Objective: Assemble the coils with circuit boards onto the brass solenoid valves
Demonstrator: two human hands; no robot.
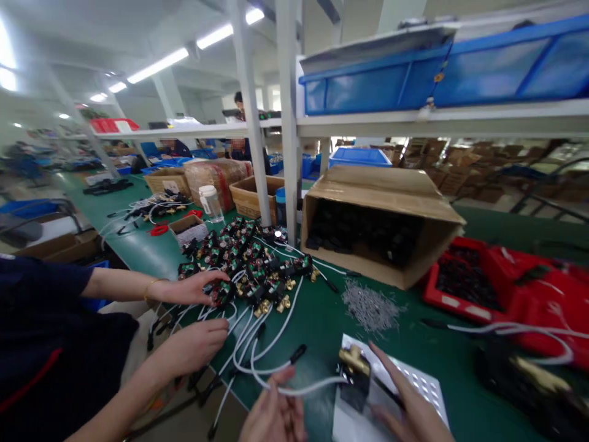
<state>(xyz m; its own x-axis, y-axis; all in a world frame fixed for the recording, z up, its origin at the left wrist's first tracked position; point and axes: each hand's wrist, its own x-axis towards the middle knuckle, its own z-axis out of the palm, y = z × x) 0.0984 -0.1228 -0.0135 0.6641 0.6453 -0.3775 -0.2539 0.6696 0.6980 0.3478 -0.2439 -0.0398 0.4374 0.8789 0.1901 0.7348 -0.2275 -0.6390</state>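
Observation:
My left hand (275, 410) is at the bottom middle, its fingers curled at a white cable (317, 388). That cable runs right into a brass valve with a black housing (354, 376), which lies on a white plate with rows of holes (427, 388). My right hand (409, 402) is beside the valve's right side, thumb and forefinger spread apart. A dark strip shows between them; whether it is held I cannot make out. Left of the cable, a heap of brass valves with green circuit boards (251, 258) covers the bench.
A co-worker's two hands (196, 288) reach into the heap from the left. Loose thin metal pins (370, 307) lie beyond the plate. Behind them stands an open cardboard box (391, 190) with black parts. Red bins (481, 276) are at the right, beneath a shelf with a blue crate (368, 89).

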